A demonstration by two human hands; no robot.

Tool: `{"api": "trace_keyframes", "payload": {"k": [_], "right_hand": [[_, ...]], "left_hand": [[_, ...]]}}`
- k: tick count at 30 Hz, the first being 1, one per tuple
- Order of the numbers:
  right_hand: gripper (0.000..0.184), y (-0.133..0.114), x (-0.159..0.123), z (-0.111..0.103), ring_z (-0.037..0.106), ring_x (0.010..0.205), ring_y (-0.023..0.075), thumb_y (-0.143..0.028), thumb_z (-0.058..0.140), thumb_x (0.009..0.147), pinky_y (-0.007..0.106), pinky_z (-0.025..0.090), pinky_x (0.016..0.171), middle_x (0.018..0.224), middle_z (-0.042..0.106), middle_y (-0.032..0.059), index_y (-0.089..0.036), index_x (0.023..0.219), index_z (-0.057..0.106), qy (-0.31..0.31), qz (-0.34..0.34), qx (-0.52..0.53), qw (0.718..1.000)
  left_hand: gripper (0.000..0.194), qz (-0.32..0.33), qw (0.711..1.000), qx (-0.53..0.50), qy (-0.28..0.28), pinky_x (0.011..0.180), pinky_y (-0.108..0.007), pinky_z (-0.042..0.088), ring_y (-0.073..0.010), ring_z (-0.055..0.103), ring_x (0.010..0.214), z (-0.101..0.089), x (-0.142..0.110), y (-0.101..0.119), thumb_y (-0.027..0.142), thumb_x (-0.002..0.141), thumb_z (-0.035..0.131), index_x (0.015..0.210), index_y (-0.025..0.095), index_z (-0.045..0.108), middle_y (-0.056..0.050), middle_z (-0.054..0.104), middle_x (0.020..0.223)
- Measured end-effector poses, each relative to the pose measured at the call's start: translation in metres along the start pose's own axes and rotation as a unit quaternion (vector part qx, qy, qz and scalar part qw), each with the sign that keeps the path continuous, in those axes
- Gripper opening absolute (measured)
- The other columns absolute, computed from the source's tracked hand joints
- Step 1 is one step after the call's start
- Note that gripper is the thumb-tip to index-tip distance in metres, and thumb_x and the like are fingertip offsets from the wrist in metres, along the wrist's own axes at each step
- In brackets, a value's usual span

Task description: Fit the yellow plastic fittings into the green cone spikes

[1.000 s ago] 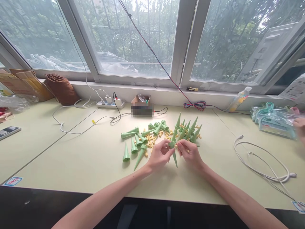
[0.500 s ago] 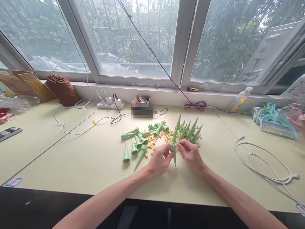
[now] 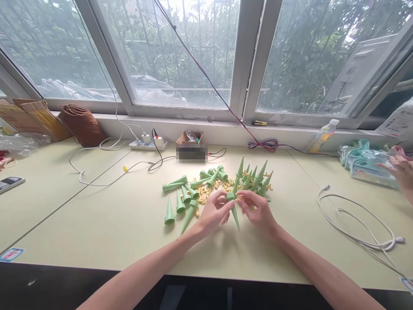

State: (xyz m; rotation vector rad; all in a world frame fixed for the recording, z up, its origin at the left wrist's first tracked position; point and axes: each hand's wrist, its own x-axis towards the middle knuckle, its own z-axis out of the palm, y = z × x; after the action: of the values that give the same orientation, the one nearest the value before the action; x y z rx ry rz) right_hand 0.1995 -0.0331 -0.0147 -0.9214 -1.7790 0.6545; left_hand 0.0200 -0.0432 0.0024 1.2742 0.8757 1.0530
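My left hand point(image 3: 213, 212) grips a green plastic plant-watering spike point(image 3: 235, 215) by its ribbed collar, the point slanting down toward me. Fingers of my right hand point(image 3: 258, 207) pinch at the collar's right side, where a bit of a small yellow valve point(image 3: 238, 197) shows; the fingertips hide most of it. Loose green spikes point(image 3: 180, 202) lie and stand left of my hands. Small yellow valves point(image 3: 203, 194) are heaped between them and my left hand. Behind my right hand stands a cluster of upright spikes point(image 3: 259, 176), several with yellow valves in their sides.
A white cable point(image 3: 355, 237) lies coiled at right. Beyond it are bagged teal dustpan-like items point(image 3: 371, 163) and another person's hand point(image 3: 403, 172). At the back are a small box point(image 3: 192, 150), a power strip point(image 3: 148, 144) and a bottle point(image 3: 322, 137). A phone-like device point(image 3: 11, 184) lies far left.
The held spike has tilted, its collar turning from facing up to sideways, with my right fingers still at it. The other person's hand at far right has shifted over the bagged items.
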Motion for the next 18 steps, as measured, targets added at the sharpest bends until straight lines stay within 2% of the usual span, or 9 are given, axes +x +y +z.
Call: {"api": "trace_keyframes", "payload": {"k": [5,10,18], "right_hand": [[0.018,0.005,0.001,-0.001,0.062,0.062,0.0155,-0.03,0.056,0.096,0.028,0.053,0.058,0.081,0.069,0.0052,-0.02,0.107,0.067,-0.001,-0.061,-0.059,0.996],[0.02,0.009,0.001,0.0,0.056,0.056,0.0147,-0.026,0.05,0.099,0.028,0.048,0.054,0.069,0.063,0.0018,-0.022,0.104,0.069,-0.001,-0.108,-0.073,0.991],[0.025,0.015,-0.003,0.004,0.053,0.051,0.014,-0.03,0.047,0.101,0.027,0.046,0.053,0.06,0.057,-0.0004,-0.02,0.098,0.069,-0.013,-0.075,-0.059,0.995]], "left_hand": [[0.037,-0.031,0.997,-0.066,0.0,0.038,-0.019,0.032,-0.006,0.044,0.041,-0.005,0.002,-0.005,0.044,0.08,0.073,0.092,0.02,0.049,0.009,0.046,0.059],[0.039,-0.047,0.996,-0.073,-0.019,0.038,-0.019,0.033,-0.0054,0.044,0.042,-0.008,0.003,-0.008,0.046,0.079,0.074,0.094,0.019,0.051,0.008,0.049,0.062],[0.043,-0.032,0.999,-0.013,-0.016,0.037,-0.02,0.032,-0.0058,0.046,0.038,-0.008,0.001,-0.004,0.052,0.078,0.073,0.095,0.019,0.05,0.008,0.05,0.063]]}}
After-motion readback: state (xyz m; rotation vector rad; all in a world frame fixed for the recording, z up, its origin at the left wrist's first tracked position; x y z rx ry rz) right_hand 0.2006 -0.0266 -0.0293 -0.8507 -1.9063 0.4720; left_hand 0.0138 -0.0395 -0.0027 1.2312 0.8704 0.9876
